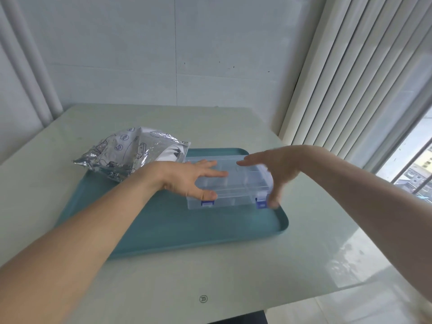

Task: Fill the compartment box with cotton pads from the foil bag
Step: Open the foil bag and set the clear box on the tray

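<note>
Head view: clear box (230, 183) on a teal tray (163, 220), toward the tray's far right, lid down, two blue latches (207, 203) on the near side looking fastened. Compartments dimly visible through the lid; no pads visible inside, though glare makes that hard to confirm.

Left hand (187, 177) over the box's left part, fingers straight and spread across the lid, thumb down at the near edge just above the left latch. Not curled round anything; touching or hovering, hard to tell. Right hand (273, 174) at the box's right end, blurred, fingers pointing down toward the right latch, index finger stretched left over the lid. Whether pinching the latch or merely at it, cannot tell.

Foil bag (131, 155) lying crumpled at the tray's far left corner, partly over the rim and onto the worktop (233, 272), just left of the box. Mouth of the bag not clearly shown; open or sealed, cannot say. No loose pads anywhere in sight.

Judged from this: barely begun. Box not yet opened, nothing transferred. Step in hand looks like unlatching and lifting the lid. Left to do: release both latches, raise the lid, get into the bag, pull pads out, load each compartment, probably close up again. Nearly everything ahead.
</note>
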Demonstrator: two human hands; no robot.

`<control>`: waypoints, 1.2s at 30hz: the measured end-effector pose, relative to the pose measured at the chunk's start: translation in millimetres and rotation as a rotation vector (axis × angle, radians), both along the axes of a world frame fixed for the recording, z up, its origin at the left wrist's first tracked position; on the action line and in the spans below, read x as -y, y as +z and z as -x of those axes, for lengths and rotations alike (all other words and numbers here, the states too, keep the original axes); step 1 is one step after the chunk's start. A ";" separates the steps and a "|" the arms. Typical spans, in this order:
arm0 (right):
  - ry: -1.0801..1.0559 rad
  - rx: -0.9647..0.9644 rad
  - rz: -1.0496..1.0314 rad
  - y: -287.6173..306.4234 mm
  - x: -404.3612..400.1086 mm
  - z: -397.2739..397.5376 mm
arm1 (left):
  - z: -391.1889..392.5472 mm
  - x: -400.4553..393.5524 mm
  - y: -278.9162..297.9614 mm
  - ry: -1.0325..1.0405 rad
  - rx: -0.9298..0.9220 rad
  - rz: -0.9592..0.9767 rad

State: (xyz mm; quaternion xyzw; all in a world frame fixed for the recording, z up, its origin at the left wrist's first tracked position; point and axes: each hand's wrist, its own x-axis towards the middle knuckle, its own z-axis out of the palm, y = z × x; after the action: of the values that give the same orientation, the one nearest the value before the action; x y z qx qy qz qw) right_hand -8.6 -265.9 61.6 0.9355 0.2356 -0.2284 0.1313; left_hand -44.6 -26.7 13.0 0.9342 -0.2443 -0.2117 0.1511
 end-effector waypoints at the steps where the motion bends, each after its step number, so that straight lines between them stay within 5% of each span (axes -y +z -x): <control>1: 0.037 0.015 0.056 -8.7 0.8 3.0 | 0.2 0.5 0.4 0.004 -0.007 0.005; 17: 0.057 0.287 -0.190 -37.6 -0.7 12.0 | -12.6 30.0 28.1 0.084 0.012 -0.377; 22: 0.077 0.320 -0.159 -27.2 -7.7 18.4 | 24.8 25.8 19.1 0.141 0.378 -0.119; 28: 0.103 0.351 -0.152 -27.4 -8.2 19.8 | 65.5 28.3 -30.1 0.147 0.771 -0.134; 32: 0.103 0.365 -0.170 -30.1 -7.6 18.3 | 65.7 26.8 -42.6 0.116 0.764 -0.087; 36: 0.121 0.374 -0.165 -28.3 -7.3 20.9 | 74.1 16.8 -28.1 0.206 0.503 0.106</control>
State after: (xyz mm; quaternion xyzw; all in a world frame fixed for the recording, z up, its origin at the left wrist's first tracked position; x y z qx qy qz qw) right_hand -29.5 -258.6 33.3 0.9533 0.2807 -0.0224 0.1094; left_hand -118.6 -43.5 -15.2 0.9681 -0.1886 0.0565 0.1549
